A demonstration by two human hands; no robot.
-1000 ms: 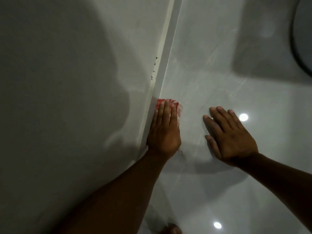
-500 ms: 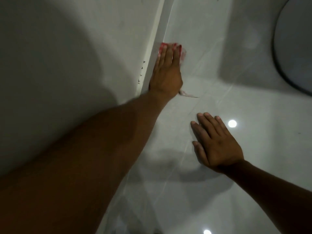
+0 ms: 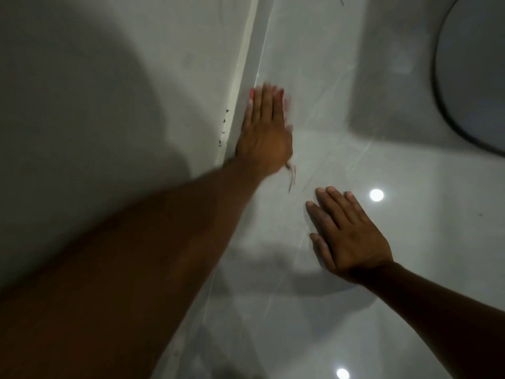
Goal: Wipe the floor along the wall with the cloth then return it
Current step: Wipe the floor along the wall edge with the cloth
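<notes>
My left hand [image 3: 263, 129] lies flat on the glossy white floor [image 3: 328, 127], pressed on a red and white cloth [image 3: 285, 101] right beside the skirting of the wall [image 3: 109, 91]. Only red edges of the cloth show past my fingertips, and a loose thread trails from under the wrist. The hand is blurred. My right hand [image 3: 347, 236] rests flat on the floor to the right, fingers together, nothing under it.
A white skirting strip [image 3: 252, 56] runs along the wall foot, with small dark specks on the wall beside it. A round dark-rimmed object [image 3: 470, 77] sits at the upper right. Ceiling lights reflect in the tiles.
My left hand pushed the cloth forward along the skirting, then pulled it back a little towards me. My right hand has stayed flat on the floor in nearly the same place.
</notes>
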